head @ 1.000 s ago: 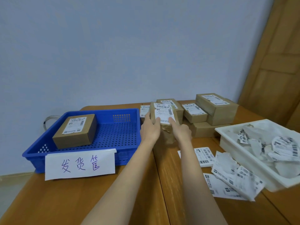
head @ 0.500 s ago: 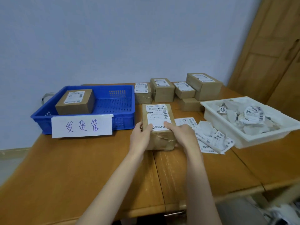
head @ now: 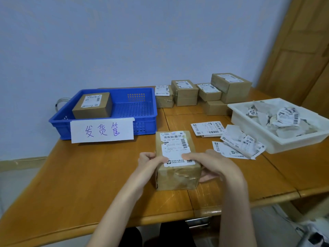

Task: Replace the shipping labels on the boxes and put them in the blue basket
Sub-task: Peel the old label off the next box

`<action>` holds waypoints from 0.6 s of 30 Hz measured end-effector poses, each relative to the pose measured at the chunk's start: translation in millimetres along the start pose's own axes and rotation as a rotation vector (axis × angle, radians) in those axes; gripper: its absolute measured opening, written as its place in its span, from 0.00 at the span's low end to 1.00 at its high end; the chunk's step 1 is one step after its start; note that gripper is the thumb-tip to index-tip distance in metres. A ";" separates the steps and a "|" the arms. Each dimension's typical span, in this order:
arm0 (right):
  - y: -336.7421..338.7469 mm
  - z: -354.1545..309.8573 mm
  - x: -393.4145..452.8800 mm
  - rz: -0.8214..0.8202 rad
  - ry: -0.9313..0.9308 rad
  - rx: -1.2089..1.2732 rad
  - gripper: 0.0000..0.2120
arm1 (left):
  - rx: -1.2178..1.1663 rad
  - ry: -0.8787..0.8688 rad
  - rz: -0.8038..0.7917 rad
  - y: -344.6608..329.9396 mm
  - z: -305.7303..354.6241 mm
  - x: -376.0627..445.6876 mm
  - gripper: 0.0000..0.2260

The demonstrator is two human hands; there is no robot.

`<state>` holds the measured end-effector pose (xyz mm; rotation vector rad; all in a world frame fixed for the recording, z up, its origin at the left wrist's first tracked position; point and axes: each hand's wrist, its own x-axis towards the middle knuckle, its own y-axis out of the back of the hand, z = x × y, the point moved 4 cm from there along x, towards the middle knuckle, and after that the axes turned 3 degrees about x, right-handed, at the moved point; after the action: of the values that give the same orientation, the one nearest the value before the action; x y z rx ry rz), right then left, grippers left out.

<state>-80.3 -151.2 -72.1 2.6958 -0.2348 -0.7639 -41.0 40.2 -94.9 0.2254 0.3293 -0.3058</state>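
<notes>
With the box point(head: 176, 168) on the table point(head: 89, 175) before the blue basket point(head: 142, 111), left hand point(head: 148, 162) and right hand point(head: 206, 162) grip its sides, fingertips on the old label point(head: 175, 148). Peeling looks next: lift a corner.

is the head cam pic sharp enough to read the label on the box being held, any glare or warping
Head view: soft, even light, no glare; barcode and large digits on the held box's label show, fine print blurs; wide-angle bends the table edge; both hands sharp.
</notes>
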 end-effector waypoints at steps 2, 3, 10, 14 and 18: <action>5.8 -8.2 -4.9 0.006 0.004 -0.134 0.31 | 0.097 -0.003 -0.072 5.9 5.9 4.1 0.47; 11.2 -14.4 -5.2 0.052 0.055 -0.220 0.33 | 0.130 -0.019 -0.083 10.3 9.7 8.3 0.51; -8.9 -89.2 26.4 0.161 0.695 -0.190 0.07 | -0.200 -0.140 0.095 8.0 27.9 49.3 0.17; -33.8 -93.9 56.0 0.121 0.676 -0.343 0.09 | -0.259 -0.119 0.133 -12.2 31.2 53.1 0.13; -34.6 -88.1 59.5 0.118 0.705 -0.316 0.10 | -0.362 -0.045 0.166 -13.2 29.9 53.5 0.14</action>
<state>19.3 -109.9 -42.2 2.4368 -0.0853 0.1923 11.3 6.3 -88.2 -0.1100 0.3131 -0.0838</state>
